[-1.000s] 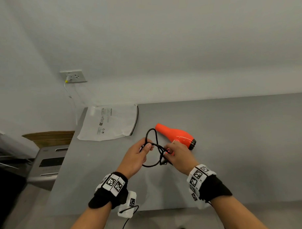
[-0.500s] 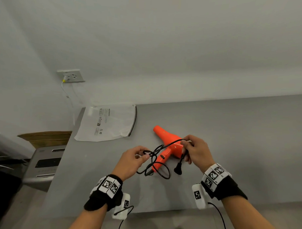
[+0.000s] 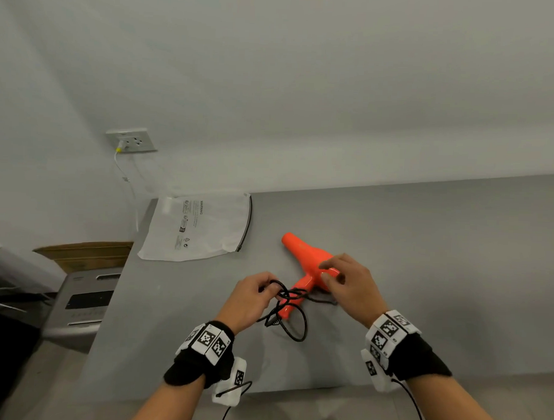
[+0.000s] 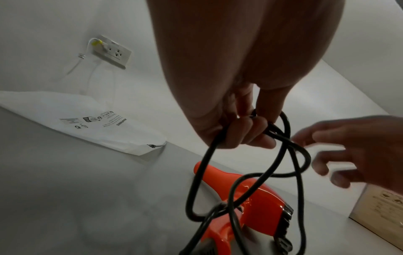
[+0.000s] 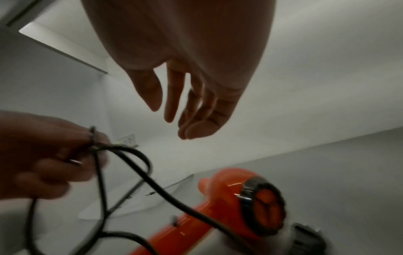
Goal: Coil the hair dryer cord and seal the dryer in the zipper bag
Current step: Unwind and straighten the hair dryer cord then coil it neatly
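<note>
An orange hair dryer (image 3: 308,266) lies on the grey table (image 3: 440,262), nozzle pointing away to the left. Its black cord (image 3: 292,323) is gathered in a few loose loops over the handle. My left hand (image 3: 266,288) grips the top of those loops just left of the handle; the left wrist view shows its fingers (image 4: 250,131) curled round the cord (image 4: 196,189). My right hand (image 3: 327,271) hovers over the dryer's rear end, its fingers (image 5: 196,117) relaxed and holding nothing. The white zipper bag (image 3: 199,229) lies flat at the table's far left corner.
A wall socket (image 3: 132,141) with a white cable hangs above the bag. A brown cardboard box (image 3: 85,253) and a grey appliance (image 3: 84,300) stand left of the table. A pale box (image 4: 381,215) sits to the right of the dryer.
My right hand let go of the plug end of the cord and moved over the dryer's rear. The left hand kept its grip on the loops.
</note>
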A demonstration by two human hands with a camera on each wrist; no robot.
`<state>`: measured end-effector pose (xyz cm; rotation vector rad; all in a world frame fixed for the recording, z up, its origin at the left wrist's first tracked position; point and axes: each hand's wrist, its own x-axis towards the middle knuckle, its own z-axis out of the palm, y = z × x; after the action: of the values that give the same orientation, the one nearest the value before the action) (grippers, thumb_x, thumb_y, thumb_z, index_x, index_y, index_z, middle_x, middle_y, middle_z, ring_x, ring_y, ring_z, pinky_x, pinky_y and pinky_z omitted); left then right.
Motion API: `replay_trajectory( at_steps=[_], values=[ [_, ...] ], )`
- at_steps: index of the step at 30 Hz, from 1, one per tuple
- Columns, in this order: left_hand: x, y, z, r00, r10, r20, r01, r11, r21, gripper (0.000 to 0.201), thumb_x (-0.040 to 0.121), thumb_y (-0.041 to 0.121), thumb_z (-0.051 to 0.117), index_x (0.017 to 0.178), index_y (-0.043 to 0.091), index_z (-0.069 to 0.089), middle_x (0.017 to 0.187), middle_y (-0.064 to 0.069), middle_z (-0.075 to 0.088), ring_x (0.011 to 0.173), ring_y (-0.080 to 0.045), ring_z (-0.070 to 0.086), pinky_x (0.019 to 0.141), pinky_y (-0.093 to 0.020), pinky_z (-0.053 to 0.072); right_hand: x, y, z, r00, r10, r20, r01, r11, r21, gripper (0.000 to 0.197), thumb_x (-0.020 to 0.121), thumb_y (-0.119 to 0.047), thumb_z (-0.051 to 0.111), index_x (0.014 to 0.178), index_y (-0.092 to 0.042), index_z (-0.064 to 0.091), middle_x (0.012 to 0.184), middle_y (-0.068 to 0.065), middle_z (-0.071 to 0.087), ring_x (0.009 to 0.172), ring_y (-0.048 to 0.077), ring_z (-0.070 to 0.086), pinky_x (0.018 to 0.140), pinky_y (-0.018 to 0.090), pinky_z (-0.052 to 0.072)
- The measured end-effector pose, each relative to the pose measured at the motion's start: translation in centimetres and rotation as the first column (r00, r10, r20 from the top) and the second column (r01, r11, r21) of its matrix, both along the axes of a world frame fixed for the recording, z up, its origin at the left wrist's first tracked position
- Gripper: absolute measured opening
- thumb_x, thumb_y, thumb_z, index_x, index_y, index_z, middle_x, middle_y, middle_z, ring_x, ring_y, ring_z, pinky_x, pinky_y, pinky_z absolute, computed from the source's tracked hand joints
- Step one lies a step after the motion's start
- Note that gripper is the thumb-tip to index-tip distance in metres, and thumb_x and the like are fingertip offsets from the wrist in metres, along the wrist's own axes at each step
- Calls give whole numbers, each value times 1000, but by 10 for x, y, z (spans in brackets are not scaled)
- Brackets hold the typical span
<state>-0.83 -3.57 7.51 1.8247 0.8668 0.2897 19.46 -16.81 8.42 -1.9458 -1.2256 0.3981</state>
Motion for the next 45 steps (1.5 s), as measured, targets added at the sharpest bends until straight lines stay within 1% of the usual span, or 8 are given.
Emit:
replay_trajectory(
  at_steps=[4,11,17,27,32,36,40,45],
  values=[
    [5,-8,1,999,-46,6,46,999,-17,22,102,13,56,85,22,67,53,13,54,47,-5,42,52,-19,35,-32,14,12,961,273,37,-273,962,-5,9,87,-22,70,94,-20,74,84,-14,64,72,-1,57,71,10,41],
    [-2,-7,0,999,18,30,-16,999,-49,15,100,6,56,103,18,64,70,5,61,54,-15,52,55,-31,44,-34,17,-5,936,349,-45,-348,901,-259,11,88,-30,68,88,-19,73,78,-5,72,74,9,66,73,30,54],
    [-14,-2,-5,999,-34,-22,35,998,51,10,97,21,67,103,27,71,67,9,70,60,-1,57,64,-15,44,-21,8,-16,978,204,-32,-206,953,-223,9,90,-21,69,83,-16,66,70,-12,62,66,3,55,65,17,43],
    [-23,9,-13,989,49,-136,-23,982,188,17,98,28,66,84,28,75,59,9,57,55,-2,49,57,-16,39,1,-9,-31,985,139,106,-77,889,-452,12,91,-24,63,95,-15,69,95,3,70,92,22,62,86,33,49],
    [-15,-6,-11,987,-54,-151,74,989,130,11,94,37,70,103,33,74,85,7,75,76,-2,67,74,-23,52,-10,-7,-18,993,114,-22,-116,970,-214,8,88,-21,68,84,-15,71,63,-14,62,61,4,56,67,24,45],
    [-1,-21,-1,996,-73,-43,80,979,187,44,96,30,67,137,38,54,122,19,56,104,1,61,91,-20,52,-29,-2,4,968,192,-163,-196,981,-9,8,94,-17,64,86,-17,65,60,-6,67,57,4,58,61,14,42],
    [10,-27,11,982,-190,-8,189,968,167,19,99,16,58,111,29,66,101,12,71,91,1,66,81,-15,51,-36,-2,3,953,207,-220,-194,978,79,11,97,-22,61,88,-28,61,61,2,64,56,16,58,61,33,49],
    [4,-16,3,999,-28,25,27,999,28,27,107,24,49,84,21,62,73,6,68,73,-15,66,79,-46,62,-28,-4,-4,980,91,-175,-95,995,-16,16,90,-19,68,87,-24,53,63,2,63,52,8,51,58,26,44]
  ],
)
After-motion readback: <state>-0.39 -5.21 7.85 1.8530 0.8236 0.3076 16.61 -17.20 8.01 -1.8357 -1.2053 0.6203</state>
